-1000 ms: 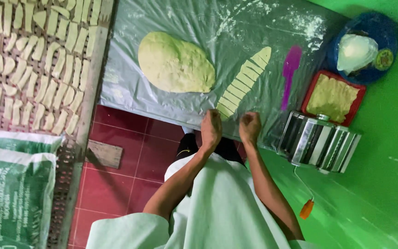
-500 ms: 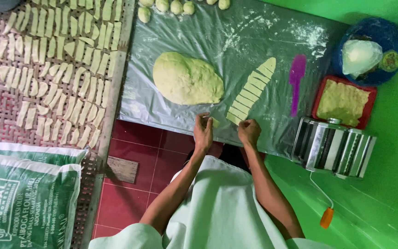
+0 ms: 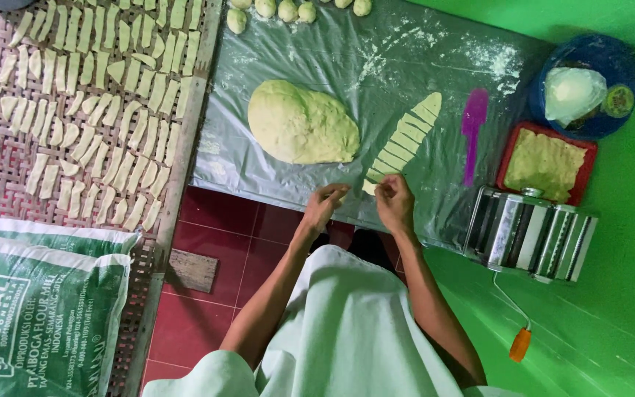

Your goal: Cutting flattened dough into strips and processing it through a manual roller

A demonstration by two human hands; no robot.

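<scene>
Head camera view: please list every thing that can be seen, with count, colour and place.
dough mound: one, pale yellow-green, middle of plastic sheet
plastic sheet: one, clear grey, floured
cut dough strip row: one, pale, right of mound
dough balls: several, pale, top edge
purple scraper: one, right of row
blue bowl: one, top right
red tray: one, holds dough
pasta roller: one, metal, orange-handled crank
woven tray: one, many dough pieces, left
flour sacks: green and white, bottom left
left hand: at sheet's near edge
right hand: at the row's near end
</scene>
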